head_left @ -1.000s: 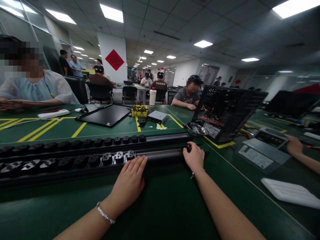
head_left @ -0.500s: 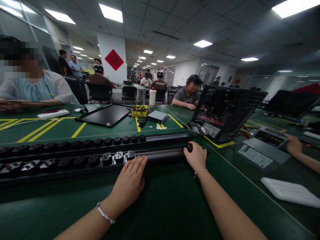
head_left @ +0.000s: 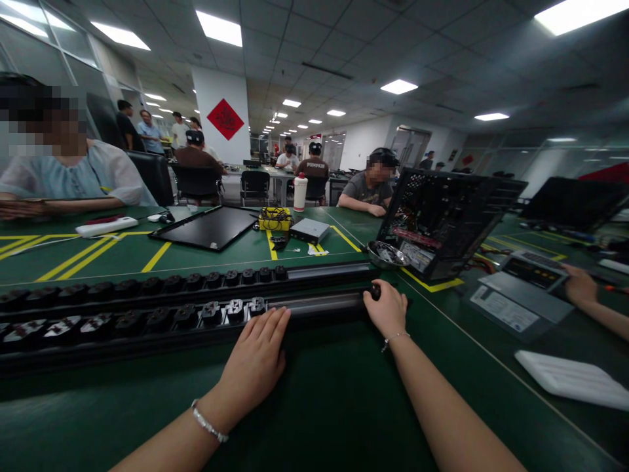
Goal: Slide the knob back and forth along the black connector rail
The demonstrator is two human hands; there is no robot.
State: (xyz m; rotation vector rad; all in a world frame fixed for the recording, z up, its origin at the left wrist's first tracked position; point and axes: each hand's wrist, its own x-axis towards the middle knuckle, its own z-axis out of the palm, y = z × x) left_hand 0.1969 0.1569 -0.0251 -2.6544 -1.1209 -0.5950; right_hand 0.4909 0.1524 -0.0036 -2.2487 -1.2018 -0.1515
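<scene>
Two long black tracks lie side by side across the green table, both carrying rows of black socket modules along their left and middle lengths. On the near track (head_left: 322,303), the modules closest to me, such as this socket module (head_left: 234,308), show shiny faces. My left hand (head_left: 258,351) rests flat with fingers stretched out over the near track, beside the last module. At that track's right end, my right hand (head_left: 388,313) is closed around a small black round piece (head_left: 375,292), mostly hidden by my fingers. Behind runs the far track (head_left: 329,271), its right part bare of modules.
An open computer case (head_left: 447,216) stands behind my right hand, with a metal bowl (head_left: 388,254) next to it. Farther back are a flat black panel (head_left: 211,227), a grey drive (head_left: 309,229) and a yellow basket of cables (head_left: 275,219). At right, another person's hand (head_left: 580,285) touches a power supply (head_left: 515,295).
The view has shifted very slightly. Both of my hands keep their places on the near track, and the modules look unmoved.
</scene>
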